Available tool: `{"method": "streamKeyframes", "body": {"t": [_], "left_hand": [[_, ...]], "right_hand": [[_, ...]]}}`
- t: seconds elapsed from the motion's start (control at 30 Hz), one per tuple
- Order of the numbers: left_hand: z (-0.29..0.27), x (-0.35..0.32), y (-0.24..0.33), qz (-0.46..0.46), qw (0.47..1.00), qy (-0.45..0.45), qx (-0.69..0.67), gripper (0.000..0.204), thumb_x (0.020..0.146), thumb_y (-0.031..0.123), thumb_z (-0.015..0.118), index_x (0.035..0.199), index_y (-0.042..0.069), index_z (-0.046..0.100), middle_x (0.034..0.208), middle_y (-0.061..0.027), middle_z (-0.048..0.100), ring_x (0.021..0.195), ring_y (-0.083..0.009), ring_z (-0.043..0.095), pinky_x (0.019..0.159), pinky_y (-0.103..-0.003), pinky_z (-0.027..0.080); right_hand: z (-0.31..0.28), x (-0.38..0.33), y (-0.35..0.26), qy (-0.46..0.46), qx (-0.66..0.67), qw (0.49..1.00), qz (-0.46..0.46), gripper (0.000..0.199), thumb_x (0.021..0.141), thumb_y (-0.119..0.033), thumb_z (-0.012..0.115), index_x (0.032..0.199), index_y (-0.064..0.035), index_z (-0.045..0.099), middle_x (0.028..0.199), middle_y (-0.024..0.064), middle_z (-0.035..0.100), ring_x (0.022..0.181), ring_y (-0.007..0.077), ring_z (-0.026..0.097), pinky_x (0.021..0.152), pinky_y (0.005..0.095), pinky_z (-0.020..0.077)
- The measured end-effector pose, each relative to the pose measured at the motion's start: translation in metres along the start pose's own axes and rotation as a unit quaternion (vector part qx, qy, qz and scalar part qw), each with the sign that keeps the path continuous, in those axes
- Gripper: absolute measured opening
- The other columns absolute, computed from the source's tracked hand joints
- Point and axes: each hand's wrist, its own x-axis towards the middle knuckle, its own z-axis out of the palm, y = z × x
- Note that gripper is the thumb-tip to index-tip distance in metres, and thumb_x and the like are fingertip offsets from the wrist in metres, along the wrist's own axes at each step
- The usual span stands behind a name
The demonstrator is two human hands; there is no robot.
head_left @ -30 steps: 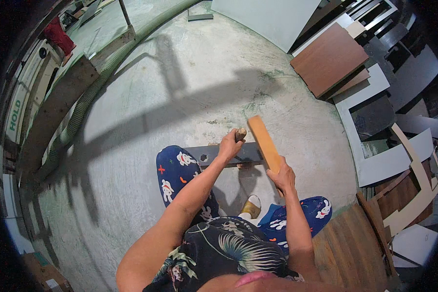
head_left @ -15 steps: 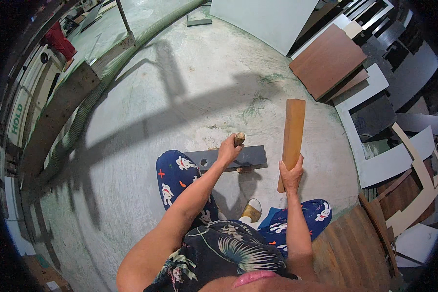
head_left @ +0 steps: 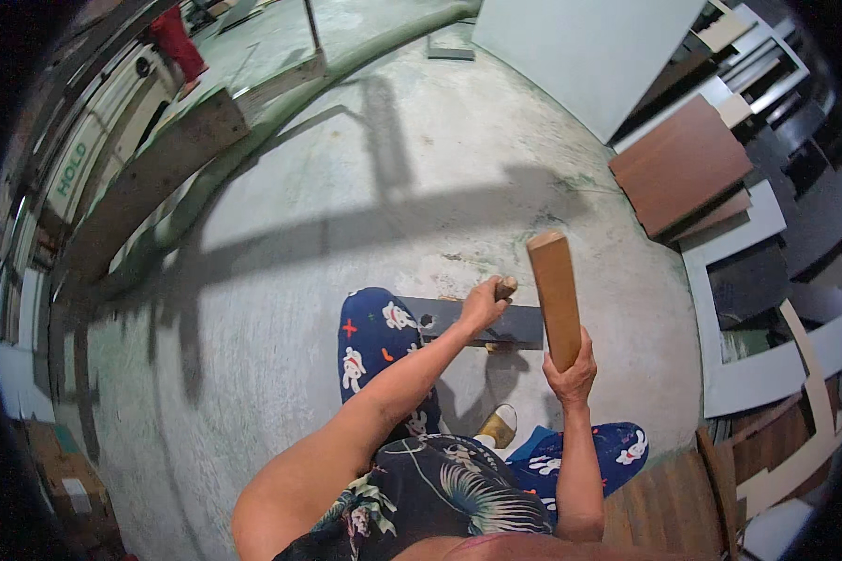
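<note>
My left hand [head_left: 482,307] is closed around a short wooden-handled tool [head_left: 506,287]. Its handle end sticks out beyond my fingers, and its lower end is hidden. Under that hand lies a dark grey board [head_left: 524,325] with a ragged hole [head_left: 428,321] near my left knee. A wooden piece [head_left: 501,347] shows beneath the board's near edge. To the right, my right hand [head_left: 573,367] grips the lower end of a long flat wooden block [head_left: 558,294]. The block is raised and tilted, its top end face in sight, apart from the tool handle.
Brown panels [head_left: 685,164], a white frame [head_left: 716,374] and offcuts are piled on the right. A large white panel [head_left: 580,56] stands ahead. On the left, a ribbed hose [head_left: 225,154] runs beside a low beam [head_left: 150,178]. A cardboard box [head_left: 70,472] sits lower left.
The wooden block in my right hand has tilted up, so its end face now shows. My left hand stays over the board with the tool. The whole view has shifted.
</note>
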Motion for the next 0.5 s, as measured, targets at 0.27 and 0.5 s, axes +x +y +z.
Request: {"method": "streamKeyframes", "body": {"t": [0.27,0.5], "left_hand": [[-0.012,0.008,0.008,-0.019,1.000,-0.005,0.003,0.041,0.076,0.019,0.066,0.113,0.007,0.054,0.102,-0.0209,0.063,0.099,-0.0399,0.059,0.082,-0.046,0.047],[0.001,0.005,-0.002,-0.005,1.000,0.014,0.017,0.042,0.077,0.022,0.067,0.113,0.008,0.054,0.102,-0.0203,0.064,0.097,-0.0398,0.060,0.080,-0.045,0.047]], "right_hand": [[0.012,0.003,0.005,-0.070,-0.016,0.997,0.042,0.071,0.065,-0.014,0.073,0.129,-0.0057,0.042,0.113,0.0208,0.058,0.101,0.0409,0.058,0.086,0.0450,0.0481],[0.004,0.004,0.011,-0.031,-0.006,0.995,0.099,0.070,0.067,-0.012,0.072,0.129,-0.0042,0.041,0.113,0.0229,0.058,0.103,0.0406,0.059,0.088,0.0443,0.0469]]}}
